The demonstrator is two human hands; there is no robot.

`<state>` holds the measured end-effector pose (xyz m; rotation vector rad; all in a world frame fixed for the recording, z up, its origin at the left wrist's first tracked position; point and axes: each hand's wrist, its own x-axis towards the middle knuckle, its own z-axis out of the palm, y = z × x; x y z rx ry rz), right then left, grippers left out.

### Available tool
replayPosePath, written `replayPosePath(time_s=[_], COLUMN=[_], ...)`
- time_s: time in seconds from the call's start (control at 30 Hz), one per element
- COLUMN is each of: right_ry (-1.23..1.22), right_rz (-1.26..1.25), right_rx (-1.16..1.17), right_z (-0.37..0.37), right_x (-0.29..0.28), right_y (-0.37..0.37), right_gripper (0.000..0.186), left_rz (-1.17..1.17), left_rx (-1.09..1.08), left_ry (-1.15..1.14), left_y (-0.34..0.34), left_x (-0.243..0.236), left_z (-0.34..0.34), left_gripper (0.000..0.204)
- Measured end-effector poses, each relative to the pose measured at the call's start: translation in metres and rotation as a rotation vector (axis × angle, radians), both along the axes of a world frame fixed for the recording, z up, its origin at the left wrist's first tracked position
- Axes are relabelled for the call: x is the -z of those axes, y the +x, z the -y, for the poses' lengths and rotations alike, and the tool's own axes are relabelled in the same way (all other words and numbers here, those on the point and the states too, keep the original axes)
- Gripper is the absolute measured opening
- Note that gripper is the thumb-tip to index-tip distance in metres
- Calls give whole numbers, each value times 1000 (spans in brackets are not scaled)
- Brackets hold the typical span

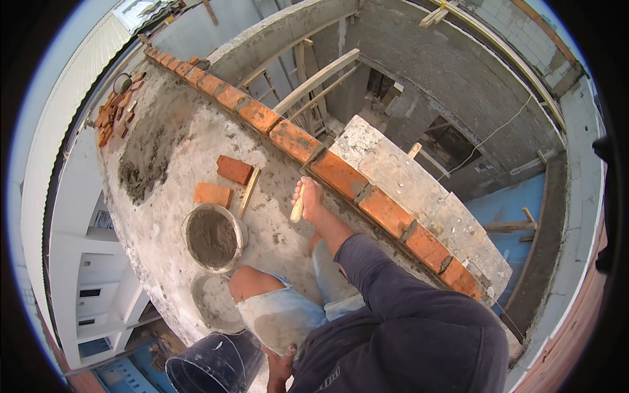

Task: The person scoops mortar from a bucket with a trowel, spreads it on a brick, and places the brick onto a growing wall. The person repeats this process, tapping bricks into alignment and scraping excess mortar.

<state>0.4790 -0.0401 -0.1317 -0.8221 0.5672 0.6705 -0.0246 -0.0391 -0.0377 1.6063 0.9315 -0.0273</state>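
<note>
Bricks [337, 174] are laid end to end in a single row along the edge of a rough concrete slab [164, 252], with grey mortar [317, 154] visible at the joints. Beside the middle of this row, a pale wooden handle [297, 209] is grasped by the right hand [309, 194], whose fingers are clenched around it; the working part of the tool cannot be clearly made out. The left hand [280, 363] is held low, between a dark bucket [223, 363] and the denim [282, 314]; whether anything is gripped by its fingers cannot be told. In front of the near knee [252, 283], more grey mortar is held in a pale bucket [242, 243], near which two loose bricks [234, 169] and a wooden strip [249, 193] are placed. Farther up the slab, a mortar heap [144, 170] is spread near scattered brick pieces [116, 111]. Beyond the row, wooden beams [318, 82] and grey walls [445, 62] are seen.
</note>
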Motion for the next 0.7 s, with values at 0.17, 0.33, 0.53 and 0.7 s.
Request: replayPosePath(time_s=[0.17,0.33,0.53,0.7], right_ry=[25,-704,-1259,-1377], right_rz=[16,362,826,774], right_rx=[-76,-299,-1230,-1488], right_z=[8,66,109,86], right_x=[-2,-29,-47,-36], right_y=[-15,-2,71,61], right_gripper=[19,35,34,35], left_rz=[-55,-20,15,2], left_rx=[-5,-54,-62,-80], left_ry=[-60,-97,-138,-98], left_y=[3,4,-3,-10], left_x=[-6,-3,8,17], left_z=[-1,2,1,0], left_gripper=[85,86,90,94])
